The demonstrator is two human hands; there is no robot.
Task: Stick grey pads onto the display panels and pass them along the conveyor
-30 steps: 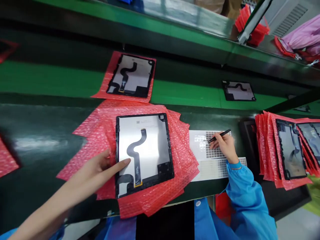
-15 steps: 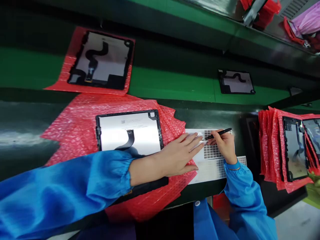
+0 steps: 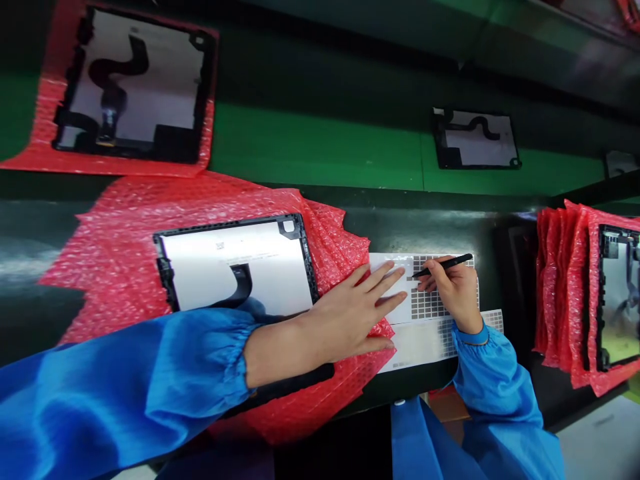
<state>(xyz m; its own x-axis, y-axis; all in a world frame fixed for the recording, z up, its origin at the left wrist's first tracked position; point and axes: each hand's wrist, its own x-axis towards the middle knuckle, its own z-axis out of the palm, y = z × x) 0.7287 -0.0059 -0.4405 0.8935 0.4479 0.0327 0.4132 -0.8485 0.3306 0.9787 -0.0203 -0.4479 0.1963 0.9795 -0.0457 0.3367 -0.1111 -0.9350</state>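
My left hand (image 3: pixel 350 313) lies flat with fingers spread, pressing the left part of a white sticker sheet (image 3: pixel 400 319) that carries a grid of small grey squares. My right hand (image 3: pixel 453 290) pinches black tweezers (image 3: pixel 443 265), their tip touching the grid at its upper left. My left forearm in a blue sleeve crosses over a tablet panel (image 3: pixel 235 267), silver-backed with a black flex cable, which rests on a pile of red bubble wrap sheets (image 3: pixel 120 233).
On the green conveyor belt (image 3: pixel 320 143) behind lie another panel on red bubble wrap (image 3: pixel 127 80) and a bare panel (image 3: pixel 475 139). A stack of panels in red bubble wrap (image 3: pixel 590 293) stands at the right. A second sticker sheet (image 3: pixel 425 343) lies under the first.
My left hand left the tablet panel and crossed right onto the sticker sheet, where it now rests. The right hand with the tweezers stayed at the grid. The view shifted downward and left.
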